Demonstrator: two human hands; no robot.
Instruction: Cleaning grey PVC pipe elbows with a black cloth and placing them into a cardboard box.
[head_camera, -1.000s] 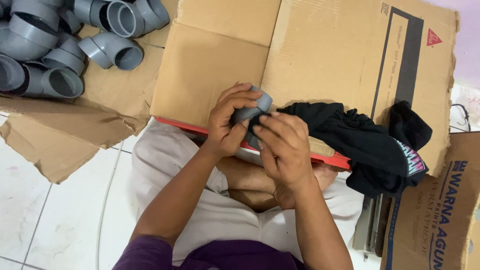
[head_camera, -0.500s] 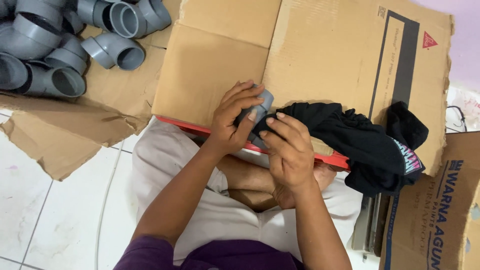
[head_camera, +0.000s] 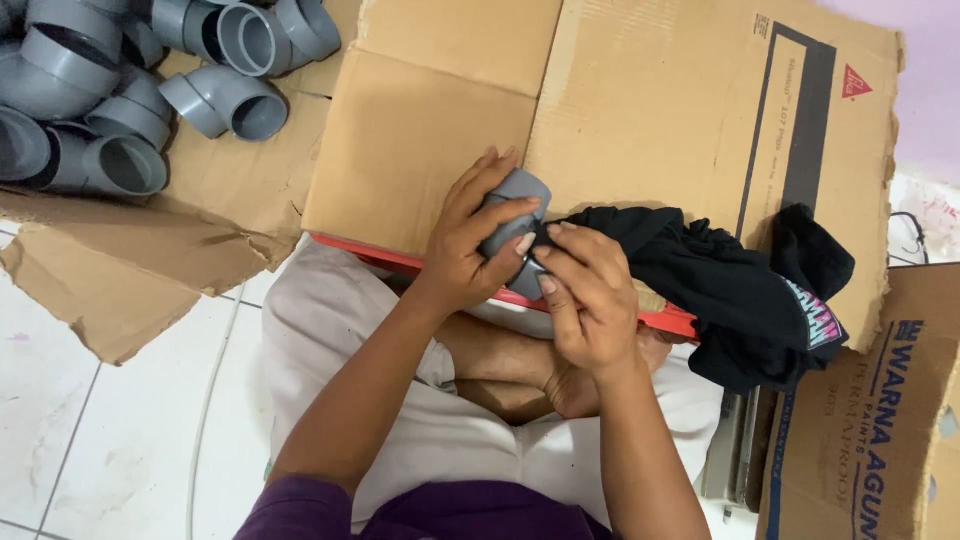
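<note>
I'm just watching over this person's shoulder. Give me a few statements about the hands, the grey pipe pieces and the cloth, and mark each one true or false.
1. The left hand grips a grey pipe fitting. True.
2. The right hand presses a white sponge against it. False: it holds a black cloth.
3. A heap of grey pipe elbows lies at upper left. True.
4. The work goes on over a metal bench. False: flattened cardboard lies under it, on a tiled floor.
5. Both hands wear gloves. False: they are bare.
</note>
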